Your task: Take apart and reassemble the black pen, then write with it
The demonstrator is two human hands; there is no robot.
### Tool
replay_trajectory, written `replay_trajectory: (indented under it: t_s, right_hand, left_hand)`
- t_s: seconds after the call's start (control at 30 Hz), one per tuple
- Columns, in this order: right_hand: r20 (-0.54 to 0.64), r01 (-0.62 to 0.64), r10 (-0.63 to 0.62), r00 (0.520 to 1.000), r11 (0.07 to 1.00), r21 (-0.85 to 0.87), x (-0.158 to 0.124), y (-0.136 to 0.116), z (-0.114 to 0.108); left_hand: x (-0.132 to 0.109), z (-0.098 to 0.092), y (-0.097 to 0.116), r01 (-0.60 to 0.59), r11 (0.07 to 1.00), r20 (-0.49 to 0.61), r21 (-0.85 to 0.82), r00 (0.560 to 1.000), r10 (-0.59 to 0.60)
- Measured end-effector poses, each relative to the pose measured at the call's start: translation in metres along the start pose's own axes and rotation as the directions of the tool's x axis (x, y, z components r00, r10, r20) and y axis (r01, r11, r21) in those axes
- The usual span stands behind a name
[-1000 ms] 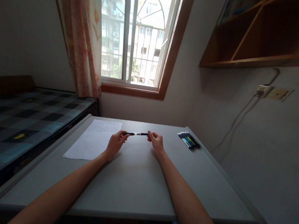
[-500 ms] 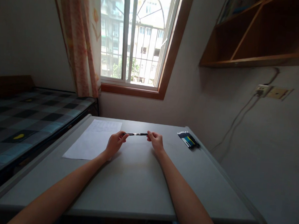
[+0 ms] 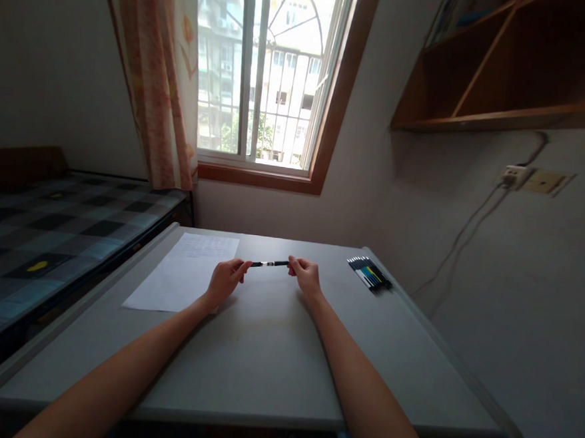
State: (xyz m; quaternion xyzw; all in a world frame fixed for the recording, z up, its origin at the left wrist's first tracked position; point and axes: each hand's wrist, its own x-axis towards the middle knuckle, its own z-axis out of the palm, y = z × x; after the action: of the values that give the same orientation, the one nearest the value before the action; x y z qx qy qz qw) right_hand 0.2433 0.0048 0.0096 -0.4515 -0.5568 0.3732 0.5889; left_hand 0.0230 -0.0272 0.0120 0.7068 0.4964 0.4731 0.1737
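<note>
A dark pen (image 3: 269, 263) with a pale band at its middle is held level above the table, one end in each hand. My left hand (image 3: 225, 278) pinches its left end, close to the right edge of a white sheet of paper (image 3: 168, 274). Closed on the pen's right end are the fingers of my right hand (image 3: 306, 277). The fingers cover both tips, so I cannot see whether a cap is on.
Several pens (image 3: 370, 275) lie in a row at the right of the light grey table (image 3: 262, 370). A checkered bed (image 3: 72, 223) stands to the left. Wooden shelves (image 3: 505, 110) and a wall socket (image 3: 516, 174) are on the right wall.
The fingers of my left hand have closed further over the pen's left end. My right hand stays where it was.
</note>
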Motion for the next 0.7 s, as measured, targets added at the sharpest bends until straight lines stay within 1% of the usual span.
replay_trajectory:
  t_s: [0.2, 0.4, 0.47, 0.57, 0.7]
  right_hand:
    - [0.002, 0.006, -0.006, 1.000, 1.000, -0.006, 0.0000, -0.0007, -0.0007]
    - [0.011, 0.008, -0.008, 1.000, 1.000, 0.005, -0.0004, 0.0000, 0.0006]
    - [-0.007, 0.005, -0.005, 1.000, 0.999, 0.039, -0.0011, -0.0003, 0.0029]
    - [-0.027, -0.012, 0.015, 1.000, 0.997, 0.082, -0.0015, 0.0004, 0.0059]
    - [0.003, -0.042, 0.042, 0.999, 0.995, 0.093, -0.0007, 0.0029, 0.0064]
  left_hand:
    - [-0.0007, 0.0022, -0.0023, 0.050, 0.997, 0.014, -0.056, 0.999, -0.049]
    - [-0.0005, 0.0013, 0.0033, 0.093, 0.989, 0.026, -0.114, 0.996, -0.090]
    - [0.0000, 0.0014, 0.0043, 0.065, 0.992, 0.003, -0.109, 0.998, -0.065]
    - [0.0002, 0.0037, 0.0033, -0.021, 0.995, -0.033, -0.098, 0.999, 0.018]
    - [-0.0008, 0.0074, 0.0004, -0.114, 0.985, -0.044, -0.130, 0.993, 0.109]
